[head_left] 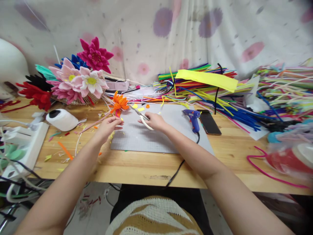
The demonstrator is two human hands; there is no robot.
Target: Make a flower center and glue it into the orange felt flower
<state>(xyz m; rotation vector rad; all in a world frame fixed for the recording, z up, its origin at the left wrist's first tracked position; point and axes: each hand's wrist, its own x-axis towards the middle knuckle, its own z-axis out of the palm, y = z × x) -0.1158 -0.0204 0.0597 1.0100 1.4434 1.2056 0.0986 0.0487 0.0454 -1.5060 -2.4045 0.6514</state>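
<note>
My left hand (110,126) is closed at the left edge of the grey mat (156,140), its fingertips pinching the pink stem just below an orange flower (119,101). Scissors with white handles (146,122) are held in my right hand (155,121), over the upper part of the mat, with the blades pointing up and left toward the flower. Small yellow pieces (141,109) and a little orange piece (147,106) lie on the mat near the blades.
A blue glue gun (194,120) and a dark phone (209,122) lie on the right. Finished flowers (78,78), a white thread spool (62,119) and a power strip (26,147) are on the left. Bundles of coloured stems (202,85) line the back.
</note>
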